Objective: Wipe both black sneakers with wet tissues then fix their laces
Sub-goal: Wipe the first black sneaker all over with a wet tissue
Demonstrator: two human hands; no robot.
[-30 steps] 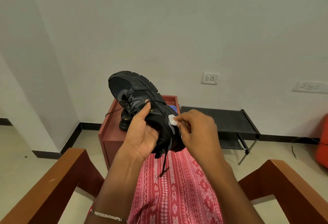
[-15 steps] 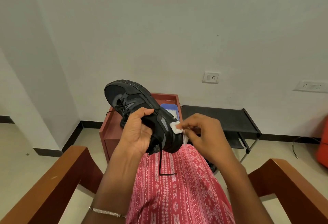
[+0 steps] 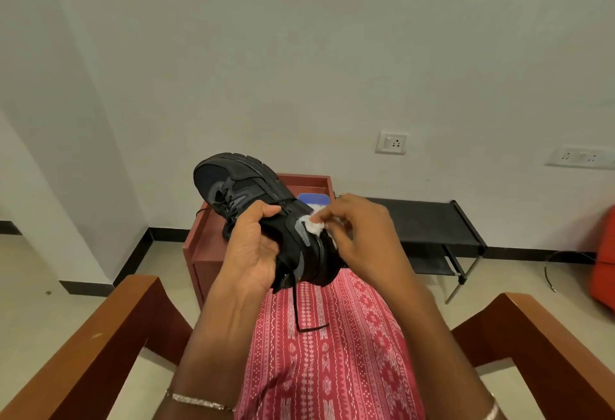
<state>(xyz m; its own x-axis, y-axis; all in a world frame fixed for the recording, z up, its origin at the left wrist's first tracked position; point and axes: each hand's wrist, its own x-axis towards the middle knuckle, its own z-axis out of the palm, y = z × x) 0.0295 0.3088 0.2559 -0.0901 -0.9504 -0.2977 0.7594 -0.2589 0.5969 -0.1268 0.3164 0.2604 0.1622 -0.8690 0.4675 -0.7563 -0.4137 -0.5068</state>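
Observation:
A black sneaker (image 3: 246,186) is held up above my lap, toe pointing up and to the left. My left hand (image 3: 253,246) grips it around the tongue and collar. My right hand (image 3: 359,230) pinches a white wet tissue (image 3: 312,225) and presses it against the sneaker's side near the heel. One loose black lace (image 3: 298,306) hangs from the shoe onto my pink patterned lap. A second black sneaker is mostly hidden behind the held one on the red table. A blue tissue pack (image 3: 314,199) peeks out behind the shoe.
A small red-brown table (image 3: 199,246) stands in front of my knees. A low black rack (image 3: 429,226) stands against the wall to its right. Wooden chair arms (image 3: 109,336) frame my lap on both sides. An orange object (image 3: 604,253) sits at the far right.
The sneaker and both hands dropped a little towards my lap, then steadied. The tissue has slid along the shoe's side near the heel.

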